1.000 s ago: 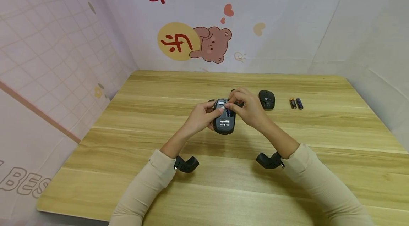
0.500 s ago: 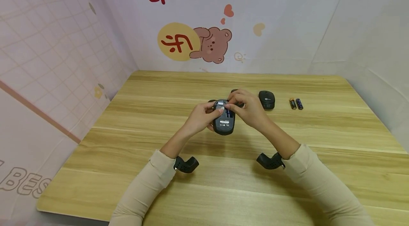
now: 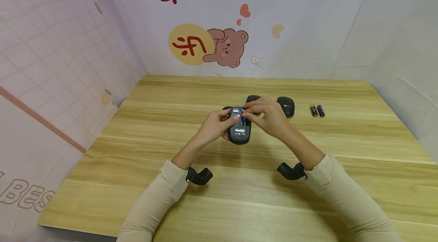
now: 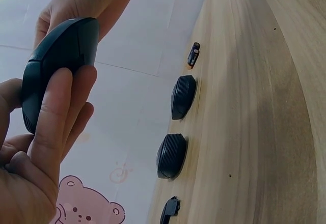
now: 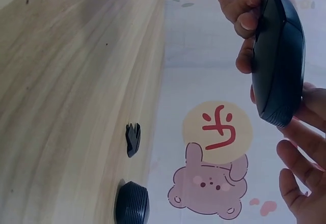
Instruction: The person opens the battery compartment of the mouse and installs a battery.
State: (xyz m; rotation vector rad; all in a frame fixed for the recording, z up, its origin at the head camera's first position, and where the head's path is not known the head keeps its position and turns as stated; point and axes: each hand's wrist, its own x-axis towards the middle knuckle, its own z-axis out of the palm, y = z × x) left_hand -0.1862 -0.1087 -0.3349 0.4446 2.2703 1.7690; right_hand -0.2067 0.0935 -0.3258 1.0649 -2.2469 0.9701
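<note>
My left hand [image 3: 216,125] holds a black computer mouse [image 3: 239,135] above the table, underside up, thumb across its base and fingers beneath. The battery bay is uncovered, and dark blue batteries [image 3: 244,121] show inside it. My right hand [image 3: 270,114] has its thumb at the bay's upper end and fingers at the mouse's front edge, gripping it there. The left wrist view gives the mouse [image 4: 56,61] side-on with left fingers [image 4: 51,112] against its shell. The right wrist view shows the right hand's lower fingers [image 5: 303,168] spread loosely by the mouse's end.
Two more black mice, one [image 3: 253,98] partly behind the right hand and another [image 3: 286,106] further right, lie on the wooden table [image 3: 171,94]. Two small batteries [image 3: 317,111] lie right of them. A small black cover-like piece [image 5: 133,140] lies behind the left hand.
The right hand has shifted slightly right and its fingers have straightened a little, uncovering more of the mouse behind it. The left hand and held mouse stay nearly still.
</note>
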